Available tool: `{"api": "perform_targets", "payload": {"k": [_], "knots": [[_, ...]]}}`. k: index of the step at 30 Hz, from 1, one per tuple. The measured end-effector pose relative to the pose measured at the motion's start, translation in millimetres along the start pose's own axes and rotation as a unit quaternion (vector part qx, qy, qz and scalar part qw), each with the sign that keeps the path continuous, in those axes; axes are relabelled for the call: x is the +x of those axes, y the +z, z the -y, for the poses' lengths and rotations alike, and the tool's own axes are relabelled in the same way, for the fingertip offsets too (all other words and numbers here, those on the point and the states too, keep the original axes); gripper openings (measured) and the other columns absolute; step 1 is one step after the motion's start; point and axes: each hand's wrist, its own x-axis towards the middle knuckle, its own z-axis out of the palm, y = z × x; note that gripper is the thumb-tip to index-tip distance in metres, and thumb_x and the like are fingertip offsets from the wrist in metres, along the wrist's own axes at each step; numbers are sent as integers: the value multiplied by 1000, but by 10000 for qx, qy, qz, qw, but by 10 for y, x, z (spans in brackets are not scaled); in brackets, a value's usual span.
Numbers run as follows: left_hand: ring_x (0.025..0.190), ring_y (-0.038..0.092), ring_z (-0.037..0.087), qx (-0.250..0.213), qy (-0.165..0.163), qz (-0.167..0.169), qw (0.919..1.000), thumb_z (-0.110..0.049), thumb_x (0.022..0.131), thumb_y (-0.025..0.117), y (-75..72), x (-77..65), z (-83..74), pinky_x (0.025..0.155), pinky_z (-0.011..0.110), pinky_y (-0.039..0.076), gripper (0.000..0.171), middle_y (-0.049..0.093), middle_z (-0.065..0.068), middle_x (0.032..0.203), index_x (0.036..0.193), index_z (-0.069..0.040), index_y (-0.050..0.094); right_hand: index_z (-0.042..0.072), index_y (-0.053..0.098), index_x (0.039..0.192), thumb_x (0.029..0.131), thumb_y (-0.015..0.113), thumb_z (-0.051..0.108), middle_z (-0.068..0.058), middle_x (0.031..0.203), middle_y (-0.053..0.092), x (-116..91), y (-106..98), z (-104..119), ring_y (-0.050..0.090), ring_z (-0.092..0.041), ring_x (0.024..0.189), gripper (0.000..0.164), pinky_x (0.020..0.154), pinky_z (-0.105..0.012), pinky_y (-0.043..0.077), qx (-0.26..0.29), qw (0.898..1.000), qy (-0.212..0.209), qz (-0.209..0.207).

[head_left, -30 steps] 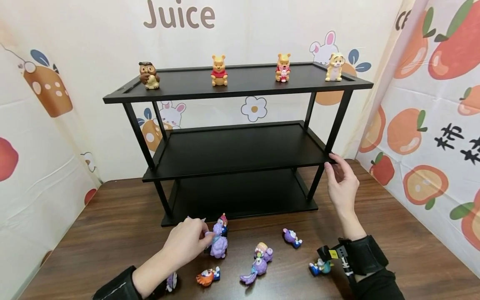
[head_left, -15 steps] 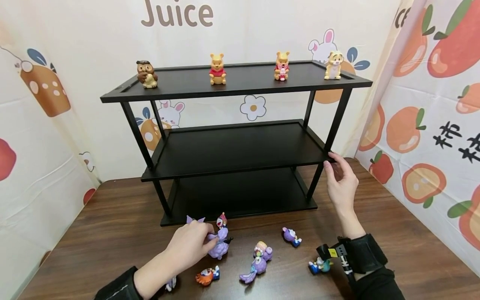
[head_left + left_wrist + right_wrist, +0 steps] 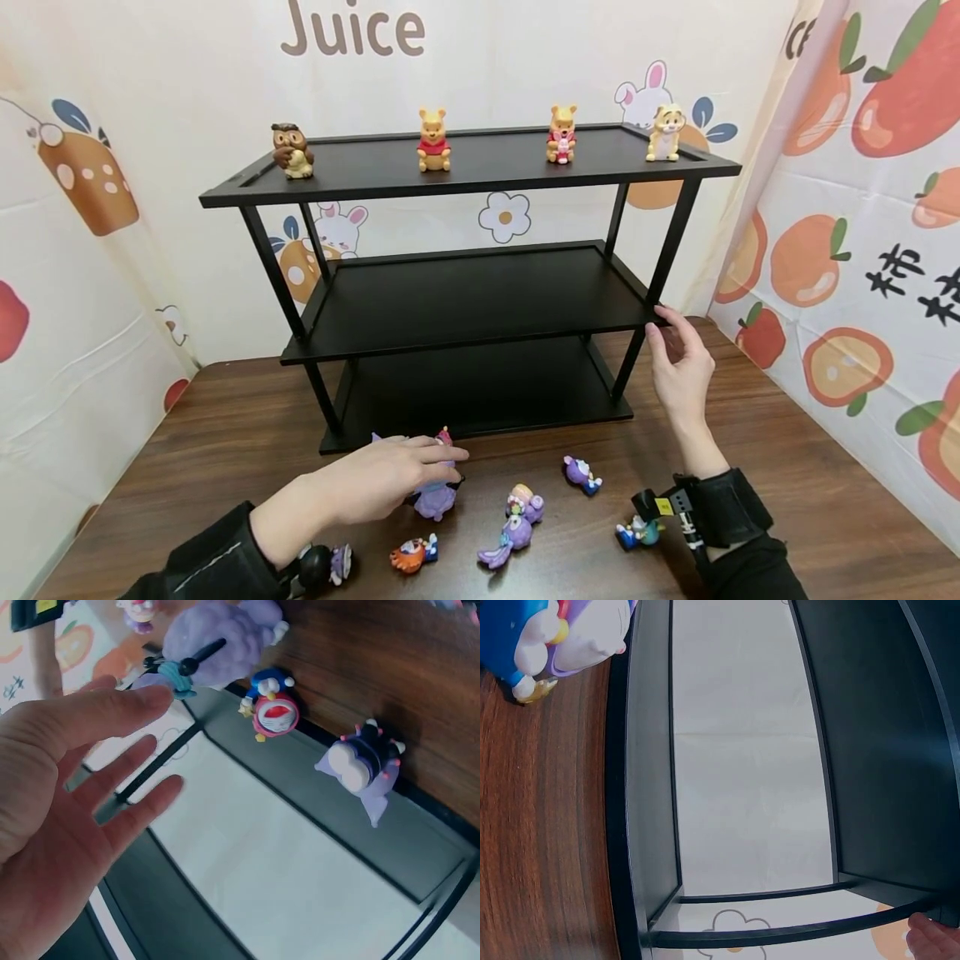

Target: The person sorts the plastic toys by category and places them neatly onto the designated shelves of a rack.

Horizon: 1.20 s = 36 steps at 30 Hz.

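My left hand (image 3: 375, 482) hovers over a group of figurines by the rack's front left, its fingers stretched out. In the left wrist view its thumb is close to a purple woolly figurine (image 3: 214, 645) with black limbs and a teal scarf; whether they touch I cannot tell. Beside that figurine lie a small blue figurine with a pink hat (image 3: 274, 712) and a purple, pointed-eared figurine (image 3: 360, 761), both partly covered by the hand in the head view. My right hand (image 3: 681, 367) holds the right front corner of the middle shelf of a black rack (image 3: 480, 300) between thumb and fingers.
An owl figurine (image 3: 292, 152), two yellow bear figurines and a pale yellow figurine (image 3: 665, 133) stand along the top shelf. On the wooden table (image 3: 225, 433) lie an orange-haired figurine (image 3: 411, 556), a long-tailed purple figurine (image 3: 510, 542) and several others.
The left hand's fingers, earlier curled at the purple woolly figurine, have straightened and extended rightward over it. The woolly figurine has shifted slightly. My right hand keeps its place at the rack.
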Motion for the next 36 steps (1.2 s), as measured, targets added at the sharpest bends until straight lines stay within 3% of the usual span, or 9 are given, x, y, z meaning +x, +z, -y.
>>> {"api": "perform_targets", "payload": {"k": [4,11,19,23,28,36], "knots": [[118,41,15,260,104,232,9993,10,71,66,10,60,19,90,36,39,52,44,-5,130,115,-17,59,-5,59,109,84,58,7,-21,93,61,-16,8,103,59,-8,81,27,74,-11,41,8,10000,-15,-16],[112,46,12,327,282,226,9988,5,74,66,37,105,69,86,25,41,39,53,0,119,107,-14,63,4,61,111,84,60,13,-15,94,62,-9,25,-110,59,-7,82,28,74,-12,42,-27,10000,25,-18],[95,51,9,-129,-212,180,9995,-20,74,71,11,67,117,74,22,44,29,54,1,108,102,-15,65,10,63,110,83,63,18,-7,92,63,-6,40,-192,57,0,81,28,74,-11,42,463,9988,-149,-113],[77,47,5,-156,-434,-57,9989,-29,75,69,47,44,131,63,20,42,25,52,-5,88,95,-14,66,7,62,111,85,60,16,-11,93,63,-7,28,-145,58,-3,81,28,73,-12,42,40,10000,-39,-53],[59,39,0,-100,-621,-491,9968,-30,80,64,120,22,131,51,18,35,15,44,-10,70,81,-15,64,2,61,111,84,59,10,-16,93,62,-4,17,-106,59,-5,80,28,73,-11,42,-6,10000,15,-14],[52,38,-4,-279,-991,-1149,9880,-27,83,61,240,-64,100,46,16,34,16,47,-12,64,71,-15,63,-5,59,109,84,59,8,-23,96,60,-25,1,137,60,-7,81,28,73,-11,42,90,10000,-29,-24]]}}
